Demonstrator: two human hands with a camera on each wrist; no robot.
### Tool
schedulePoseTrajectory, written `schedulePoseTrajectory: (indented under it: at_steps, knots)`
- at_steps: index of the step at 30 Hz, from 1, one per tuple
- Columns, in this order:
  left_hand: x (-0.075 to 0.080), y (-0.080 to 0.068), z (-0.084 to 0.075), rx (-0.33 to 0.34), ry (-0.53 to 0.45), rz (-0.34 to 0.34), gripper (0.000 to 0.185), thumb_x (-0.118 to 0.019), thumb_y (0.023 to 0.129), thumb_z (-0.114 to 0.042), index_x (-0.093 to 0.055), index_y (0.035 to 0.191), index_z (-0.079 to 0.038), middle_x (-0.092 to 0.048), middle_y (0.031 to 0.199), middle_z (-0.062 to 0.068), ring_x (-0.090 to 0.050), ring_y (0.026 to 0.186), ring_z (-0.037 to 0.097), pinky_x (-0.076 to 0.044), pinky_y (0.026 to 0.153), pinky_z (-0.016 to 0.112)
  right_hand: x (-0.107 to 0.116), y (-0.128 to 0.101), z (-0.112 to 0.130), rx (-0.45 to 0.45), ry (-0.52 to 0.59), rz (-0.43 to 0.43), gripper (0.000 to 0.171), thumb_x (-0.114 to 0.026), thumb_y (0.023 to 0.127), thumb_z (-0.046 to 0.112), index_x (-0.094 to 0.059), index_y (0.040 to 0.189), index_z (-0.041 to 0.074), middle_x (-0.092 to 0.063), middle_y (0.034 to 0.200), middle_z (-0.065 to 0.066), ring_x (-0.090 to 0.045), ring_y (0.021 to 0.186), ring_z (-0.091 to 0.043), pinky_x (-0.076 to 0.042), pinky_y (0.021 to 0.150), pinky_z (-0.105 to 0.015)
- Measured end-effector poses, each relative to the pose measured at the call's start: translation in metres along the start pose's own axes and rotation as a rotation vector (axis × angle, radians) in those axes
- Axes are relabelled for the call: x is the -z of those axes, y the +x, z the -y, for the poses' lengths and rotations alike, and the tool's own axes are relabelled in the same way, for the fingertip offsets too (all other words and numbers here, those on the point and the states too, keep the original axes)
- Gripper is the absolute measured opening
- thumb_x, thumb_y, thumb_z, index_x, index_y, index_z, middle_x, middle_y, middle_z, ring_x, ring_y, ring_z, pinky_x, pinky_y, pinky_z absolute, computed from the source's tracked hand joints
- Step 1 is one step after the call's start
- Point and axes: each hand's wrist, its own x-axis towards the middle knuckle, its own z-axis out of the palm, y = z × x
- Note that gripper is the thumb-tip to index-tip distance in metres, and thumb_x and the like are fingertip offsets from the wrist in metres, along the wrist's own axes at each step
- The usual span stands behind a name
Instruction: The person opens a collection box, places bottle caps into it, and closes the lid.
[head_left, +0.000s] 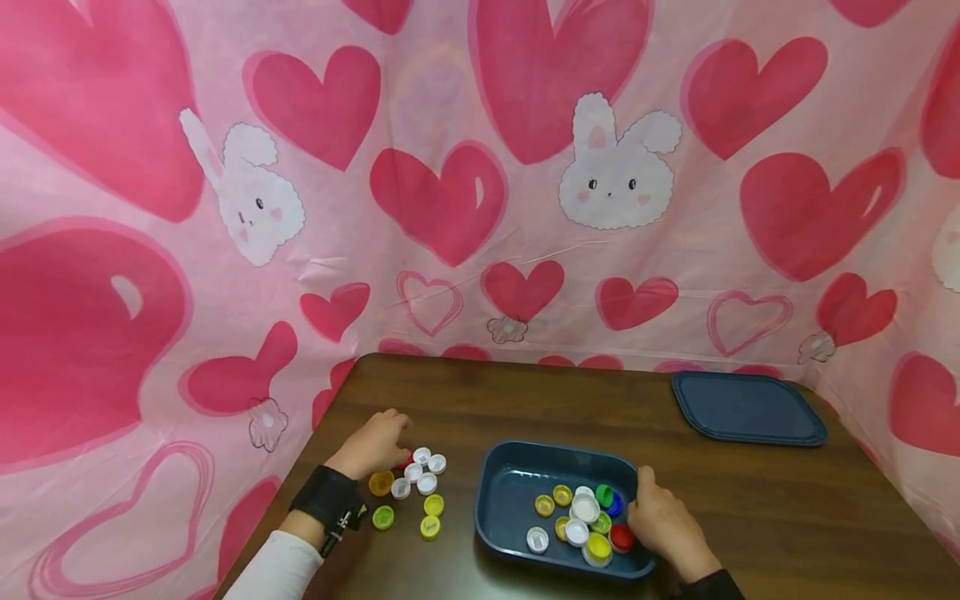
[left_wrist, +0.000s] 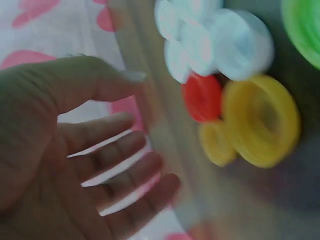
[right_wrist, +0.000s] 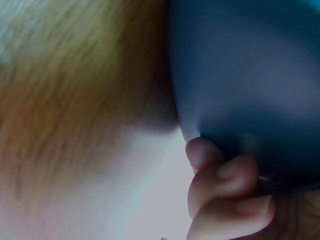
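Note:
My left hand (head_left: 372, 447) hovers over the left side of the table, fingers spread and holding nothing in the left wrist view. Just beside it lie loose plastic bottle caps: a red cap (left_wrist: 201, 97), a large orange cap (left_wrist: 270, 122), a smaller yellow-orange cap (left_wrist: 217, 143) and several white caps (head_left: 427, 483). My right hand (head_left: 666, 518) grips the right end of a dark blue tray (head_left: 506, 508), its fingertips curled against the outer wall in the right wrist view. Inside the tray, mostly toward the right, are mixed caps, among them a red cap (head_left: 622, 537) and a white cap (head_left: 585, 507).
Nearer the table's front left lie a green cap (head_left: 383, 517) and two yellow caps (head_left: 431, 527). A flat dark blue lid or tray (head_left: 750, 408) rests at the back right of the wooden table (head_left: 585, 408). A pink heart-print cloth (head_left: 465, 100) hangs behind it.

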Motion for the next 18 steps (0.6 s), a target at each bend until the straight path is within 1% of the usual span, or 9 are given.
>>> schedulePoseTrajectory:
  at_steps: [5,9,13,18]
  knots:
    - [-0.009,-0.002,0.016,0.071,-0.004,0.043,0.043,-0.084,0.075,-0.013,-0.069,0.113,0.000,-0.063,0.103,0.013,-0.057,0.098,0.031,-0.053,0.090,0.049,0.000,0.001,0.000,-0.004,0.003,0.009,0.038,-0.054,0.094,0.012,-0.037,0.122,-0.007,-0.059,0.087,-0.017,-0.056,0.068,-0.029,-0.049,0.059,-0.042]
    - [-0.016,-0.003,0.025,0.106,-0.021,0.038,0.042,-0.084,0.073,-0.013,-0.069,0.111,-0.002,-0.060,0.101,0.012,-0.054,0.096,0.031,-0.053,0.087,0.050,0.000,0.001,0.000,-0.007,0.007,0.021,0.039,-0.054,0.094,0.012,-0.037,0.124,-0.008,-0.058,0.087,-0.017,-0.055,0.068,-0.028,-0.048,0.059,-0.041]
    - [-0.021,-0.002,0.030,0.133,-0.024,0.036,0.042,-0.084,0.071,-0.013,-0.068,0.109,-0.002,-0.059,0.102,0.013,-0.052,0.096,0.031,-0.051,0.085,0.051,0.000,0.000,0.000,-0.006,0.008,0.021,0.039,-0.054,0.094,0.011,-0.037,0.124,-0.008,-0.058,0.087,-0.017,-0.055,0.068,-0.028,-0.048,0.058,-0.041]
    - [-0.023,0.000,0.029,0.157,-0.014,0.046,0.045,-0.085,0.072,-0.016,-0.068,0.111,-0.002,-0.060,0.103,0.013,-0.051,0.095,0.031,-0.052,0.085,0.051,0.000,-0.001,0.002,-0.003,0.015,0.021,0.039,-0.054,0.094,0.010,-0.037,0.124,-0.008,-0.057,0.087,-0.016,-0.055,0.067,-0.028,-0.047,0.057,-0.040]
